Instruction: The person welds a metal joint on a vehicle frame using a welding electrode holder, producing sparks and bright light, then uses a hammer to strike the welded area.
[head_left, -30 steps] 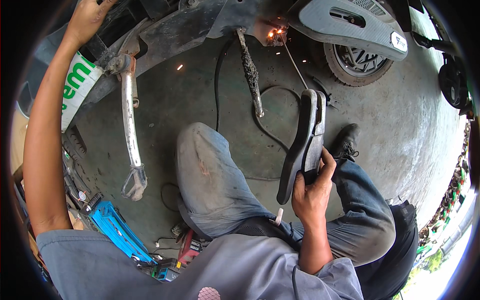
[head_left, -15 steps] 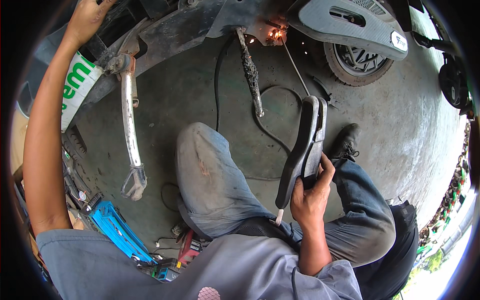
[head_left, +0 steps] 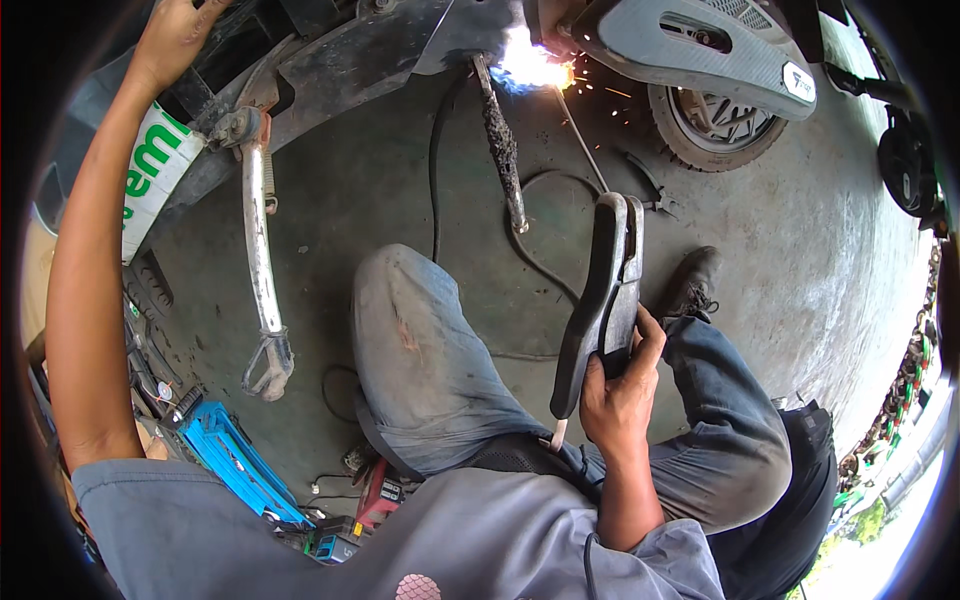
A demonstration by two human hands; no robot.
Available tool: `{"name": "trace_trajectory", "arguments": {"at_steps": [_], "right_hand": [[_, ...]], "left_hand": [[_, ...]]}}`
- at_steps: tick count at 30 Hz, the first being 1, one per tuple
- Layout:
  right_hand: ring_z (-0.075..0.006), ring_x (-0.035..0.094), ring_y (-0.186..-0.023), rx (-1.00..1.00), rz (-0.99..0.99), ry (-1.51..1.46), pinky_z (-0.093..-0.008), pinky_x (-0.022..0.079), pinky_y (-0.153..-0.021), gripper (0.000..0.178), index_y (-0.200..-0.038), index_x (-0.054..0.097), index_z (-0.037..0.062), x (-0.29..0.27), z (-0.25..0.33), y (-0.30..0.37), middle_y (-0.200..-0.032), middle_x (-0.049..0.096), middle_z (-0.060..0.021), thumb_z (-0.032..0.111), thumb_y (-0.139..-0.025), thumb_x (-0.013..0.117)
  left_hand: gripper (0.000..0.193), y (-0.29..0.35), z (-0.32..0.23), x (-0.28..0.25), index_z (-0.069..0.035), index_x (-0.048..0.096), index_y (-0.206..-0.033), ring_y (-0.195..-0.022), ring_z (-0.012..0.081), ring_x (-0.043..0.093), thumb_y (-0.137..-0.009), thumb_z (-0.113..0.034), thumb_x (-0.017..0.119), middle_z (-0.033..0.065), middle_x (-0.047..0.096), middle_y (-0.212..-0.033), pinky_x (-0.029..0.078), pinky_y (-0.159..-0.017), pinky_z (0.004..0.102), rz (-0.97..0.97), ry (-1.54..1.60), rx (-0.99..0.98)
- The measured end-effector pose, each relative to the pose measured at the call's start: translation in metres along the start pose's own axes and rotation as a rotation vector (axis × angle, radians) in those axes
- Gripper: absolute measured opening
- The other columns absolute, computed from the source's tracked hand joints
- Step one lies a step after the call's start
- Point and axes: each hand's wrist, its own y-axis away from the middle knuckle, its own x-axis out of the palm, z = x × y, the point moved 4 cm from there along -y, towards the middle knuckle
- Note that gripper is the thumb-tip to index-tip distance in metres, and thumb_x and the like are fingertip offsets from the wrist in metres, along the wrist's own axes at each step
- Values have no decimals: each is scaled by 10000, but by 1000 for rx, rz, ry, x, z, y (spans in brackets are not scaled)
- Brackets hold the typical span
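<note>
My right hand is wrapped round a black welding electrode holder. A thin welding rod runs from its far end up to the underside of a scooter. A bright white-blue arc burns at the rod's tip, and orange sparks fly to its right. The glare hides the metal being welded. Just left of the arc, a rusty, crusted metal bar hangs down. My left hand is raised against the scooter's dark frame at the upper left; its fingers are mostly cut off by the picture's edge.
A silver kickstand with a spring hangs at left. Pliers and a black cable lie on the floor. The scooter's wheel and grey cover are at upper right. A blue tool case stands beside me.
The small orange glow at the rod's tip has flared into a large bright arc with more sparks. My right hand and the holder have shifted slightly left. My left hand has not moved.
</note>
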Motion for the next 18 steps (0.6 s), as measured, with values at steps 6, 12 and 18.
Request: {"name": "trace_trajectory", "arguments": {"at_steps": [6, 12, 18], "right_hand": [[-487, 629, -968, -17, -12, 14, -478, 503, -820, 647, -1367, 304, -8, 0, 0, 0, -1078, 607, -342, -27, -791, 597], [-485, 628, -975, 12, 4, -8, -472, 502, -825, 640, -1365, 301, -12, -1, 1, 0, -1085, 603, -347, -32, -793, 589], [-223, 649, -790, 164, 42, -272, -327, 514, -680, 554, -1335, 326, 14, -2, -9, -6, -956, 629, -159, -10, -855, 603]], "left_hand": [[567, -1, 4, 4, -10, 574, -1255, -1160, 332, 583, -974, -491, 471, 192, 622, -1225, 409, -989, 335, 4, 14, 38], [573, -1, 7, 4, -5, 577, -1250, -1157, 329, 587, -972, -495, 475, 190, 626, -1218, 413, -986, 333, -19, -2, 67], [586, -1, 2, 3, 13, 582, -1236, -1150, 319, 594, -966, -499, 487, 189, 634, -1204, 415, -982, 327, 1, 18, 0]]}}
